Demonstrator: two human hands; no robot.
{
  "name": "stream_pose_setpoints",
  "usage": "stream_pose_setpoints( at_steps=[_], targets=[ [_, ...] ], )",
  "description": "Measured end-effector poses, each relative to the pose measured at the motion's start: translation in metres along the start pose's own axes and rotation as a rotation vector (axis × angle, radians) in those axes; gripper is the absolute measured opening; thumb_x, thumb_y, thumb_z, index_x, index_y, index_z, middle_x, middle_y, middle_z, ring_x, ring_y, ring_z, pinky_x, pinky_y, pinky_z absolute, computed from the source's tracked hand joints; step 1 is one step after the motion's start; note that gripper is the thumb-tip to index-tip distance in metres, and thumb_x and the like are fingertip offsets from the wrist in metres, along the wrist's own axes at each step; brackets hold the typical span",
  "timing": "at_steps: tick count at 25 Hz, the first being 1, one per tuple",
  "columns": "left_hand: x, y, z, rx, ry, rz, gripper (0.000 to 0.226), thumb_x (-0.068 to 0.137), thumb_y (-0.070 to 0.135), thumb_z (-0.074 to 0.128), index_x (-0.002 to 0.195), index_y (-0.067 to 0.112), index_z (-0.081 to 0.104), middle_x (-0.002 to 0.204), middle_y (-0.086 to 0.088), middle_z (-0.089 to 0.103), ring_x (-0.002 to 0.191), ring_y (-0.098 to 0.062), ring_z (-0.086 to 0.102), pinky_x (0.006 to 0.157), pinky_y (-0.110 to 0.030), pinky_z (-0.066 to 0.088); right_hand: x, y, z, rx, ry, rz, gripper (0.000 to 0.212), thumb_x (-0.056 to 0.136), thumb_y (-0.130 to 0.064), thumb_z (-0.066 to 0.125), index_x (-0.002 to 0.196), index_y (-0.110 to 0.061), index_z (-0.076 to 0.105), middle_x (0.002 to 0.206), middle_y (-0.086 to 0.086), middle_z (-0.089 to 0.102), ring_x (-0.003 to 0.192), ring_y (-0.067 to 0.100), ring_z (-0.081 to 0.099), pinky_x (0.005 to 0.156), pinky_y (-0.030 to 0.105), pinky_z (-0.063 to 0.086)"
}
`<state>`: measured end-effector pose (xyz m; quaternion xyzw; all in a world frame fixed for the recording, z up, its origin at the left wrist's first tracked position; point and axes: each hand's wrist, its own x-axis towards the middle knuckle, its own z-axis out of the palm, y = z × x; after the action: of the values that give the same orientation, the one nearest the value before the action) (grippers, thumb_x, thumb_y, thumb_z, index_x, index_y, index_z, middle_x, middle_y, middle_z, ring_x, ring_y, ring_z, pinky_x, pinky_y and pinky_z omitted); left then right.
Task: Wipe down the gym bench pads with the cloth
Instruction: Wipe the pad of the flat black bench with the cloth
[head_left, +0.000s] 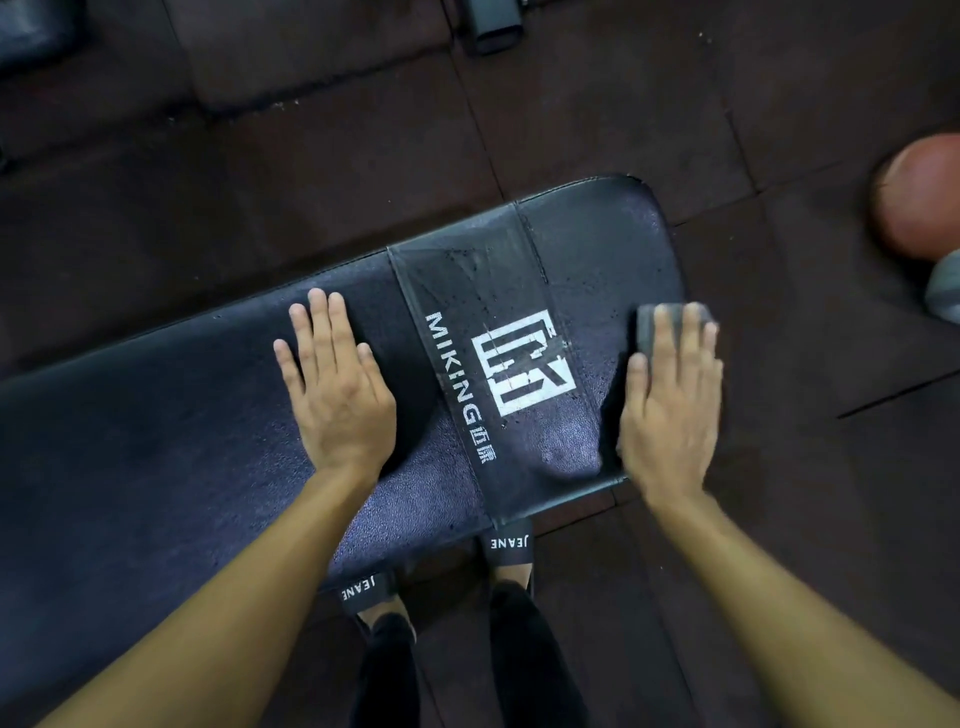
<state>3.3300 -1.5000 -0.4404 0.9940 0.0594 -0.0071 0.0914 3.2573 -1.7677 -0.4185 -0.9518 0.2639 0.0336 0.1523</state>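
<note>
At right end of bench pad (156, 441), against its far-right edge: folded grey cloth (647, 332), pinned flat under right hand (670, 410). Fingers straight and side by side over the cloth, pressing down, not curled round it; outline blurred, so thumb contact hard to read. Left hand (337, 395) flat on the pad just left of the printed band (452, 280), fingers straight and slightly spread, nothing held, seemingly bracing. Between the two hands, band with white logo and lettering, marked with pale streaks and fine specks; same specks scattered over the right end up to the far edge. Cannot tell whether spray droplets or grime. Dull sheen along near edge below the band, possibly damp. Judged progress: early to middle. Work apparently centred on the right end only, specks there not yet cleared. Long left stretch of pad matte and dry-looking, no plain sign of wiping, though hard to judge on dark vinyl. Left to do, by this reading: band, middle under the left hand, whole left stretch, perhaps the side edges. Any second pad out of view. Round about: dark rubber floor tiles (311, 156); reddish ball (919, 197) off the pad's right end, well apart; strapped sandals (511, 543) just under the near edge.
</note>
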Motion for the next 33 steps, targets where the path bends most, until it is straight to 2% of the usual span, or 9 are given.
stream_pose_setpoints(
  at_steps=[6, 10, 13, 15, 17, 20, 23, 28, 33],
  targets=[
    [0.005, -0.001, -0.001, -0.008, -0.009, -0.007, 0.054, 0.104, 0.023, 0.022, 0.156, 0.012, 0.017, 0.165, -0.002, 0.014, 0.153, -0.019, 0.009, 0.125, -0.044, 0.005, 0.02, -0.041, 0.015, -0.044, -0.083, -0.422, 0.05, 0.107, -0.034, 0.027, 0.157, -0.03, 0.023, 0.166, -0.003, 0.015, 0.153, 0.02, 0.009, 0.124, 0.041, 0.012],
    [0.002, -0.001, 0.0, -0.009, -0.01, 0.0, 0.054, 0.104, 0.023, 0.021, 0.157, 0.012, 0.017, 0.165, -0.002, 0.013, 0.153, -0.019, 0.008, 0.125, -0.043, 0.004, 0.087, -0.035, 0.003, 0.007, -0.032, -0.177, 0.049, 0.107, -0.034, 0.027, 0.156, -0.032, 0.024, 0.166, -0.002, 0.015, 0.153, 0.021, 0.011, 0.123, 0.044, 0.015],
    [0.001, 0.0, -0.002, -0.012, -0.001, -0.004, 0.054, 0.104, 0.023, 0.021, 0.156, 0.011, 0.018, 0.165, -0.002, 0.014, 0.153, -0.019, 0.009, 0.125, -0.043, 0.005, 0.052, -0.013, 0.002, 0.04, 0.05, 0.102, 0.05, 0.108, -0.035, 0.024, 0.157, -0.028, 0.022, 0.166, 0.001, 0.016, 0.153, 0.025, 0.013, 0.12, 0.047, 0.022],
    [0.002, 0.001, -0.002, -0.003, 0.0, -0.007, 0.054, 0.104, 0.023, 0.021, 0.156, 0.011, 0.018, 0.165, -0.002, 0.015, 0.153, -0.02, 0.009, 0.124, -0.044, 0.006, 0.0, -0.013, 0.008, 0.014, 0.067, 0.13, 0.051, 0.108, -0.034, 0.026, 0.157, -0.026, 0.022, 0.166, 0.002, 0.016, 0.153, 0.026, 0.013, 0.12, 0.047, 0.023],
    [0.002, 0.0, -0.002, 0.004, 0.005, -0.013, 0.053, 0.104, 0.022, 0.021, 0.156, 0.011, 0.018, 0.165, -0.003, 0.015, 0.153, -0.02, 0.009, 0.124, -0.045, 0.007, -0.051, -0.029, 0.021, -0.015, 0.025, 0.031, 0.052, 0.106, -0.031, 0.033, 0.157, -0.024, 0.024, 0.165, 0.003, 0.017, 0.153, 0.026, 0.013, 0.119, 0.046, 0.023],
    [0.002, 0.0, 0.0, 0.009, 0.009, -0.009, 0.054, 0.104, 0.023, 0.021, 0.156, 0.011, 0.018, 0.164, -0.003, 0.016, 0.152, -0.02, 0.01, 0.124, -0.044, 0.007, -0.094, -0.073, 0.042, -0.045, -0.044, -0.32, 0.057, 0.102, -0.025, 0.05, 0.155, -0.026, 0.03, 0.163, 0.002, 0.024, 0.152, 0.024, 0.018, 0.12, 0.045, 0.022],
    [0.004, -0.001, 0.0, 0.007, 0.003, -0.008, 0.054, 0.104, 0.024, 0.02, 0.156, 0.011, 0.019, 0.164, -0.003, 0.016, 0.152, -0.02, 0.01, 0.124, -0.044, 0.008, -0.059, -0.115, 0.055, -0.027, -0.07, -0.579, 0.052, 0.104, -0.026, 0.046, 0.154, -0.028, 0.032, 0.163, -0.001, 0.025, 0.152, 0.022, 0.019, 0.121, 0.042, 0.021],
    [0.002, -0.002, 0.0, 0.008, -0.003, 0.0, 0.054, 0.104, 0.024, 0.019, 0.156, 0.011, 0.017, 0.165, -0.003, 0.015, 0.153, -0.02, 0.009, 0.124, -0.045, 0.007, 0.054, -0.112, 0.037, -0.036, -0.064, -0.306, 0.05, 0.107, -0.033, 0.027, 0.157, -0.031, 0.022, 0.166, -0.001, 0.014, 0.153, 0.021, 0.009, 0.123, 0.045, 0.012],
    [0.0, -0.001, -0.001, 0.008, -0.007, 0.0, 0.053, 0.105, 0.023, 0.02, 0.156, 0.01, 0.017, 0.165, -0.004, 0.015, 0.153, -0.021, 0.009, 0.124, -0.046, 0.009, -0.041, -0.048, 0.021, -0.093, -0.064, -0.21, 0.051, 0.108, -0.032, 0.029, 0.157, -0.029, 0.02, 0.166, 0.002, 0.014, 0.153, 0.024, 0.01, 0.121, 0.047, 0.021]
  ],
)
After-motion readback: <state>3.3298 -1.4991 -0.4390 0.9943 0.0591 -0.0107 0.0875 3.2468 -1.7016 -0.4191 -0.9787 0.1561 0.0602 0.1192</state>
